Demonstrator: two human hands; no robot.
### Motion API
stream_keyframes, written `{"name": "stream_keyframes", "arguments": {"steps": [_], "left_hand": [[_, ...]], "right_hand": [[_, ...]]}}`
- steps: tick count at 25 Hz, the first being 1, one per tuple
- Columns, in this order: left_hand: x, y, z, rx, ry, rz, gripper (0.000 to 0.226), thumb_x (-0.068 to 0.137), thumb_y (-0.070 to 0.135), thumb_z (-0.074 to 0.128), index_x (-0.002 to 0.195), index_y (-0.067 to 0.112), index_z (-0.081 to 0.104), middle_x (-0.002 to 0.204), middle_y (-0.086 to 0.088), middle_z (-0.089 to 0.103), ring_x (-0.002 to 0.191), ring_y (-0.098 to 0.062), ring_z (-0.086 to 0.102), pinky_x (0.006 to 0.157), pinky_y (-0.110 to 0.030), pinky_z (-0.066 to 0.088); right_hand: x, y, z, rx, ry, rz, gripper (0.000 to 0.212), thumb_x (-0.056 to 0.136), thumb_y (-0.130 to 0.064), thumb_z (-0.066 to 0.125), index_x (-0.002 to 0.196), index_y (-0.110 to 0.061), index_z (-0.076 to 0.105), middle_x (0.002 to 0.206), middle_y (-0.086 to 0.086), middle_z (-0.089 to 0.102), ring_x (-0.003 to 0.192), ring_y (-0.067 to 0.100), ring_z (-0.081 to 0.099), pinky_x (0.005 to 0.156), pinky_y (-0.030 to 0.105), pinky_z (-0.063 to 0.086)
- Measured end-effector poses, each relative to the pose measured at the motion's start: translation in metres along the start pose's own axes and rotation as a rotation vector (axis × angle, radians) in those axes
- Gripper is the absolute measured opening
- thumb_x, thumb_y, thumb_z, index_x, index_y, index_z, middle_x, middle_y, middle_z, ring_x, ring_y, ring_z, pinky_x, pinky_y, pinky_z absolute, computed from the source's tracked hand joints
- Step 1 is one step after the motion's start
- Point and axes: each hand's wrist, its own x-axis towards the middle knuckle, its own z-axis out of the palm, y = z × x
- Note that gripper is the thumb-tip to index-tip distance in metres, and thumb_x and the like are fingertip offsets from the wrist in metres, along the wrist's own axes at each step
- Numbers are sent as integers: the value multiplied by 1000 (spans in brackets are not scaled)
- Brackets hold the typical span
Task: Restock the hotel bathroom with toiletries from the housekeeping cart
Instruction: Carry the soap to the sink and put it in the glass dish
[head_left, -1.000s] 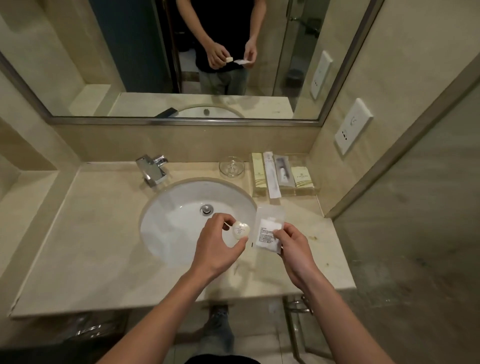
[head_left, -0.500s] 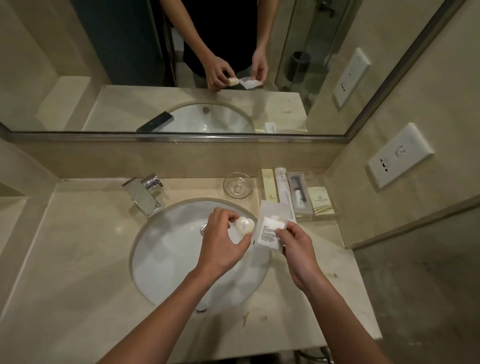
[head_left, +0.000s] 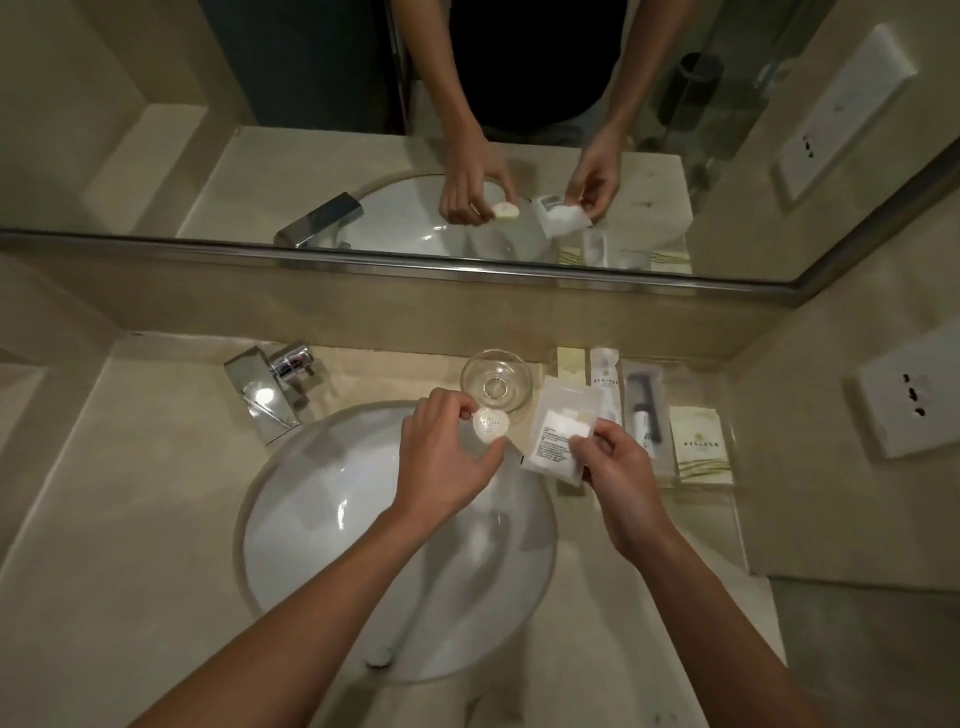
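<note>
While the left hand (head_left: 447, 452) pinches the small round wrapped soap (head_left: 489, 427) between thumb and fingertips, it hangs over the far rim of the sink basin (head_left: 322, 519), just short of the glass dish (head_left: 497, 380). A loose pinch could drop the soap into the basin, where any water would spoil the wrapper. A hurried reach could also knock the dish, which looks light and likely to slide on the stone surface (head_left: 130, 519).

The right hand (head_left: 618, 467) grips a clear plastic sachet (head_left: 558, 431) by its near edge, above the left end of the amenity row in the clear tray (head_left: 727, 501). Set down carelessly, it could push those packets out of line.

The sachet's white label carries several lines of fine dark print, too small to read. The cream packet (head_left: 701, 441) shows a round emblem over a line of characters, also illegible. Faint print on the soap wrapper cannot be made out.
</note>
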Motion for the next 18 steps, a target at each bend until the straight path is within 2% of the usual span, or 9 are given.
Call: {"name": "stream_keyframes", "arguments": {"steps": [4, 9, 15, 18], "left_hand": [[29, -16, 30, 81, 54, -39, 45, 72, 40, 81, 103, 18, 57, 107, 3, 56, 103, -22, 49, 90, -37, 39], [52, -34, 57, 143, 88, -58, 46, 71, 39, 83, 104, 17, 60, 112, -1, 54, 108, -25, 47, 94, -38, 37], [71, -51, 73, 146, 95, -94, 41, 72, 39, 83, 102, 18, 62, 115, -3, 50, 112, -26, 43, 97, -36, 31], [75, -54, 80, 156, 83, -126, 40, 72, 40, 82, 101, 20, 63, 120, -5, 47, 118, -27, 40, 100, -39, 30]], "right_hand": [[36, 5, 5, -47, -12, -14, 17, 95, -7, 63, 103, -20, 70, 97, -2, 79, 93, 17, 75, 79, 36, 60], [66, 9, 9, -159, 2, -57, 22, 93, -12, 64, 89, -32, 72, 88, -15, 78, 83, 7, 76, 71, 29, 64], [92, 7, 12, -174, -4, -76, 22, 93, -11, 64, 100, -29, 74, 92, -8, 79, 87, 10, 76, 70, 26, 63], [98, 8, 13, -200, 8, -75, 23, 93, -12, 64, 96, -33, 73, 94, -4, 78, 88, 15, 76, 76, 32, 64]]}}
